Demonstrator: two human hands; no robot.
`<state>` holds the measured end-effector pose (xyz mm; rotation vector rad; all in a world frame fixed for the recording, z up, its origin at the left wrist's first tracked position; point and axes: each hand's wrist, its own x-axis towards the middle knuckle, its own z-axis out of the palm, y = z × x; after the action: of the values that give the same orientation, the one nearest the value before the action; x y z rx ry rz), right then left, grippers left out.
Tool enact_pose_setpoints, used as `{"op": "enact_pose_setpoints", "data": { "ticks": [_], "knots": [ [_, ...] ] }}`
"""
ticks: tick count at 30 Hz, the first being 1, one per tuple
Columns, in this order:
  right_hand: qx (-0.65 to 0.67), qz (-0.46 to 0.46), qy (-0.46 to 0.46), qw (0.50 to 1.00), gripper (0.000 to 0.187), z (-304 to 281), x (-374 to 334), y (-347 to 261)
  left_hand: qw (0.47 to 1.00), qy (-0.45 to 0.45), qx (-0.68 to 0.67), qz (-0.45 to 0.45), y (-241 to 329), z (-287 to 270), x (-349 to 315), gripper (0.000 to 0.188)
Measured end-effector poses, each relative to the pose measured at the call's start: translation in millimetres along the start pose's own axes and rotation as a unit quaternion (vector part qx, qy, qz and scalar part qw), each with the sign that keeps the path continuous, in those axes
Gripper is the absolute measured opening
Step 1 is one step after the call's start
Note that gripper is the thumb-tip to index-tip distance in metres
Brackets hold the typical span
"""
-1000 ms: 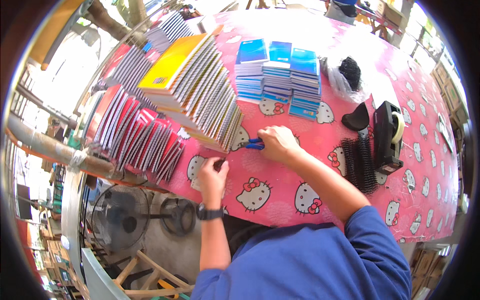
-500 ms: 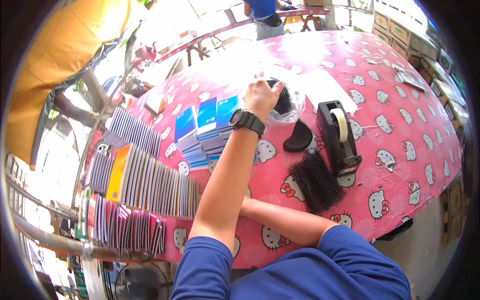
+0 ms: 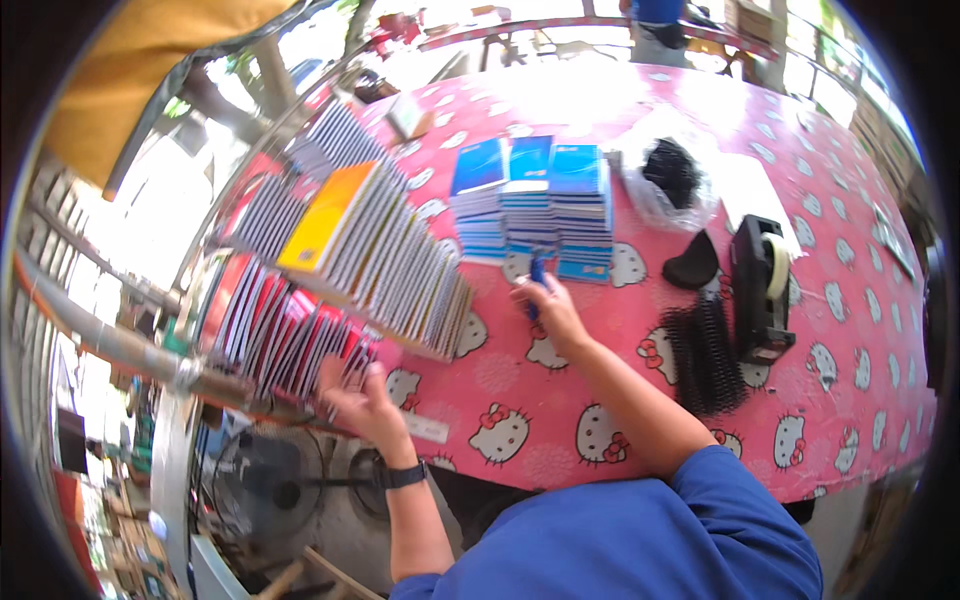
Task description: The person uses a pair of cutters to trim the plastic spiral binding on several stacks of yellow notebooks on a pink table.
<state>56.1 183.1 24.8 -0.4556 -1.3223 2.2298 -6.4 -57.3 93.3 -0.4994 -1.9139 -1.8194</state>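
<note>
My left hand [image 3: 365, 405], fingers apart, is at the near end of a row of red spiral notebooks [image 3: 290, 330]. Whether its fingertips touch them, I cannot tell. My right hand [image 3: 555, 315] is closed round a small blue-handled tool [image 3: 537, 285], its exact kind blurred. Just beyond that hand stand stacks of blue-covered notebooks [image 3: 528, 165]. A long row of spiral notebooks with a yellow cover [image 3: 335, 215] stands between the red row and the blue stacks. Black spiral binding coils [image 3: 705, 355] lie to the right of my right forearm.
A black tape dispenser [image 3: 765, 290] and a curved black piece [image 3: 692, 262] are at the right. Behind them sits a clear plastic bag [image 3: 640, 165] with black contents. A pipe rail [image 3: 130, 345] runs along the left; a fan [image 3: 270, 480] stands below. Another person [image 3: 657, 15] is far back.
My left hand has drawn back from the plastic bag to the red notebooks. My right hand, formerly hidden behind my left forearm, now shows with the blue-handled tool. The view has turned left.
</note>
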Motion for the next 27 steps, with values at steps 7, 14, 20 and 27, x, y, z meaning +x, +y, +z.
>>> {"op": "enact_pose_setpoints", "data": {
  "ticks": [7,14,20,27],
  "knots": [
    [0.086,0.095,-0.071,0.989,0.041,3.4,-6.8,15.5,0.932,-0.203,0.296,-0.042,-84.8,20.2,-31.8,0.109],
    [0.192,0.100,-0.114,0.970,0.055,6.9,-11.0,6.7,0.975,-0.192,0.088,-0.070,-116.0,24.1,-14.3,0.113],
    [0.185,0.105,-0.119,0.970,0.053,-0.4,-10.9,7.2,0.957,-0.265,0.100,-0.062,-97.2,24.9,2.4,0.113],
    [-0.050,0.074,-0.075,0.993,0.048,35.0,20.0,9.8,0.957,-0.283,0.021,-0.051,-113.6,24.2,26.6,0.141]
  ]
}}
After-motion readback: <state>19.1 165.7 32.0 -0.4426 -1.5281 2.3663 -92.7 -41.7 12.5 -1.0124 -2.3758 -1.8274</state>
